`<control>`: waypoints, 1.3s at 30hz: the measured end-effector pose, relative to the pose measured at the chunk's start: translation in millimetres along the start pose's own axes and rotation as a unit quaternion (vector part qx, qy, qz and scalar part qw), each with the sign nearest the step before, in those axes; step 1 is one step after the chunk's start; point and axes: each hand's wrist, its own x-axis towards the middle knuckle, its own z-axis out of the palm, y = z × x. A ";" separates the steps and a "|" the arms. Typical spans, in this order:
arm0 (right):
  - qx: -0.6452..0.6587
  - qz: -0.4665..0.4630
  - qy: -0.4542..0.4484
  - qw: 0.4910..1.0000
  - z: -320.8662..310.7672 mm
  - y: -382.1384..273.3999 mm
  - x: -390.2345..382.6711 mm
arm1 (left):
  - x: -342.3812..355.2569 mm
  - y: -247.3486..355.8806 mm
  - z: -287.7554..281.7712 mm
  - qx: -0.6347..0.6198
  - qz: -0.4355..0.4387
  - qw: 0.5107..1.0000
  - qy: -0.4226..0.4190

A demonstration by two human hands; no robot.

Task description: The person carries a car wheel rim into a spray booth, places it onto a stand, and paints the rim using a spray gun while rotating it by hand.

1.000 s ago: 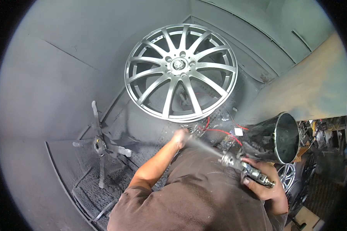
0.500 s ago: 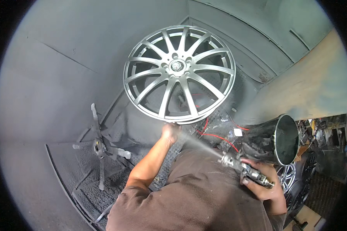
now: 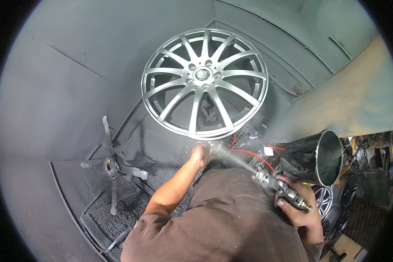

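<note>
Nearest, at the bottom of the frame, is the person's brown T-shirt (image 3: 222,214). Right of it, the right hand (image 3: 300,214) is wrapped around a metal spray gun (image 3: 288,195), nozzle toward the upper left; a dark, wide-mouthed cup (image 3: 299,162) sits just above the gun. A streak of pale mist (image 3: 240,160) leaves the nozzle toward the middle of the frame, as it did half a second ago, so the spraying goes on. The left hand (image 3: 198,155) is just below the alloy wheel's lower edge and has shifted slightly to the right since the last picture; its fingers are lost in the mist, so I cannot tell whether they grip anything. The silver multi-spoke alloy wheel (image 3: 202,75) lies face up in the upper middle. Its spokes and bolt holes now stand at different angles while it keeps its place, so it has turned, which in my judgement presents another stretch of rim to the gun. A red hose (image 3: 252,152) and a white scrap (image 3: 268,151) lie below and right of it. A grey-coated four-armed stand (image 3: 112,167) is left of centre, another wheel (image 3: 324,200) shows at lower right, and grey walls (image 3: 74,96) rise beyond.
</note>
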 end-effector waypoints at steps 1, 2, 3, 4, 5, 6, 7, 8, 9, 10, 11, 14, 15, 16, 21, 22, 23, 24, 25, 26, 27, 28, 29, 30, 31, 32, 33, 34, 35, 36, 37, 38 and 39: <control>0.026 0.018 0.063 0.997 6.8 -2.4 2.7 | 0.6 4.6 -0.6 0.010 0.047 0.999 0.025; 0.053 0.038 0.125 0.990 11.9 -3.3 5.6 | -7.6 11.9 5.4 0.019 0.093 0.994 0.050; -0.025 0.022 0.125 0.992 4.6 -14.8 10.4 | -11.1 25.1 3.3 0.016 0.111 0.993 0.036; -0.021 0.012 0.165 0.986 5.7 -5.7 10.6 | -15.2 31.4 3.1 -0.001 0.135 0.988 0.075; 0.002 -0.008 0.197 0.980 4.9 -6.3 11.1 | -5.9 43.9 -10.6 0.002 0.149 0.985 0.084; 0.026 -0.028 0.229 0.973 3.2 -8.6 11.0 | 2.8 55.6 -24.1 0.005 0.162 0.982 0.094; 0.026 -0.025 0.229 0.973 -1.2 -4.5 7.7 | -2.2 62.1 -14.2 0.006 0.159 0.983 0.094; 0.031 0.017 0.171 0.985 -8.5 0.1 3.0 | -8.7 68.9 -2.8 -0.015 0.155 0.984 0.087; 0.037 0.059 0.113 0.991 -13.0 2.3 1.1 | -12.9 71.9 6.4 -0.036 0.149 0.985 0.080; 0.039 0.058 0.112 0.991 -14.0 1.4 1.0 | -14.8 69.3 6.4 -0.035 0.151 0.985 0.082; 0.034 0.023 0.053 0.998 -15.3 -1.0 4.7 | -13.4 63.3 8.2 -0.024 0.136 0.989 0.057; 0.029 -0.028 0.014 0.999 -3.0 -6.5 10.7 | -13.0 44.7 31.0 -0.039 0.099 0.992 0.072; 0.036 -0.001 0.047 0.998 1.8 -14.8 14.7 | -14.8 38.9 33.0 0.006 0.094 0.993 0.065; 0.043 0.027 0.079 0.996 3.0 -19.8 17.8 | -16.3 33.6 35.4 0.052 0.088 0.993 0.058; 0.020 0.044 0.273 0.961 0.3 -0.3 13.4 | -12.6 10.3 20.5 0.159 0.015 0.987 0.008; 0.027 0.049 0.303 0.951 -0.9 4.5 12.9 | -15.5 10.5 22.7 0.160 0.013 0.987 0.008; 0.032 0.052 0.332 0.941 -1.5 7.4 13.4 | -19.1 9.7 24.3 0.151 0.006 0.989 0.010; 0.072 0.058 0.331 0.939 -4.9 -2.8 18.6 | -28.1 11.6 30.6 0.141 -0.001 0.990 0.015; 0.072 0.060 0.330 0.939 -7.0 -4.8 16.0 | -25.8 10.9 26.3 0.141 -0.003 0.990 0.016; 0.078 0.063 0.283 0.954 -9.2 -7.0 15.2 | -23.5 15.0 22.3 0.101 0.004 0.995 0.013; 0.085 0.066 0.237 0.966 -11.0 -7.4 14.2 | -21.5 17.8 18.6 0.060 0.010 0.998 0.011; 0.055 0.052 0.197 0.977 -14.7 -7.0 12.1 | -19.2 19.6 15.9 0.060 0.011 0.998 0.012; 0.024 0.038 0.159 0.986 -17.4 -6.9 10.9 | -18.3 20.4 16.7 0.035 0.036 0.998 0.035; 0.035 0.061 0.094 0.993 -23.1 -13.5 9.4 | -17.6 21.2 17.4 0.011 0.060 0.997 0.057; 0.035 0.062 0.095 0.993 -25.8 -17.6 10.6 | -17.9 22.8 17.1 0.011 0.059 0.997 0.056; 0.012 0.032 0.057 0.998 -27.0 -21.2 12.5 | -18.0 25.3 14.1 0.015 0.089 0.994 0.065; 0.001 0.017 0.039 0.999 -24.4 -21.7 13.3 | -18.9 28.2 11.7 0.019 0.119 0.990 0.072; -0.011 0.002 0.021 1.000 -21.6 -23.0 14.9 | -14.5 30.1 5.7 0.020 0.119 0.990 0.072; 0.005 0.013 0.057 0.998 -15.1 -22.2 17.2 | -11.2 33.5 0.9 0.003 0.129 0.989 0.074; 0.020 0.023 0.093 0.995 -10.8 -22.4 18.6 | -9.2 36.3 -4.8 -0.015 0.141 0.987 0.075; -0.028 0.027 0.108 0.993 -11.6 -25.0 21.5 | -8.2 39.4 -11.3 -0.014 0.138 0.988 0.071; 0.004 0.018 0.147 0.989 -8.9 -19.0 22.1 | -10.0 42.7 -8.2 -0.014 0.137 0.988 0.069; 0.035 0.008 0.186 0.982 -6.0 -13.0 22.6 | -12.2 45.7 -5.4 -0.024 0.146 0.986 0.076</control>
